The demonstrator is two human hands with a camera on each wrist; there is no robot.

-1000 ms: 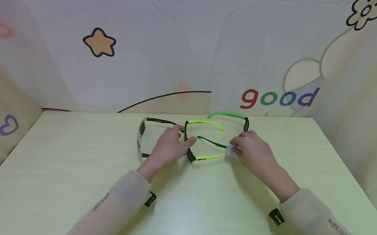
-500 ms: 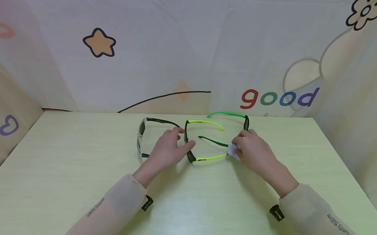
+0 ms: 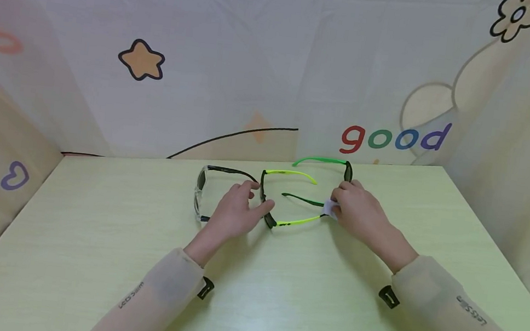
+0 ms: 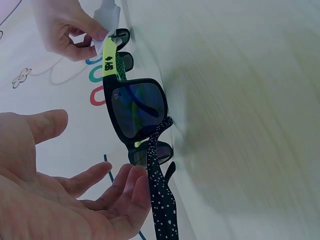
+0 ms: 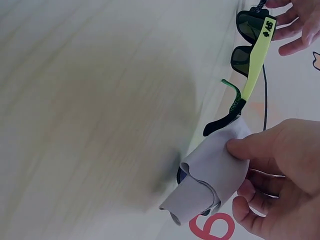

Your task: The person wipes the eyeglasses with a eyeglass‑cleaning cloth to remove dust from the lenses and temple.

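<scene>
Far left on the table [image 3: 85, 254] there's a pair of clear-front sunglasses [image 3: 201, 180], lenses facing left, speckled black temples pointing right. The left hand [image 3: 234, 211] is over those temples, fingers loose and apart, not gripping anything; can't tell if a fingertip brushes the nearer temple.

Just right of it are the black-front sunglasses with neon yellow temples [image 3: 293, 222], unfolded, temples aimed right. I'd guess they're light and stiff plastic, so lift by the front or a hinge, not the thin tips.

Then the green-templed sunglasses [image 3: 348, 171], front at the right end, temples pointing left. The right hand [image 3: 360, 213] has a pale gray cloth [image 5: 210, 170] pinched between thumb and fingers, folded around the nearer part of that front. Cloth looks soft and floppy; lenses are probably slick and easy to scratch, so I'd steady the frame near the hinge and keep pressure gentle.
</scene>
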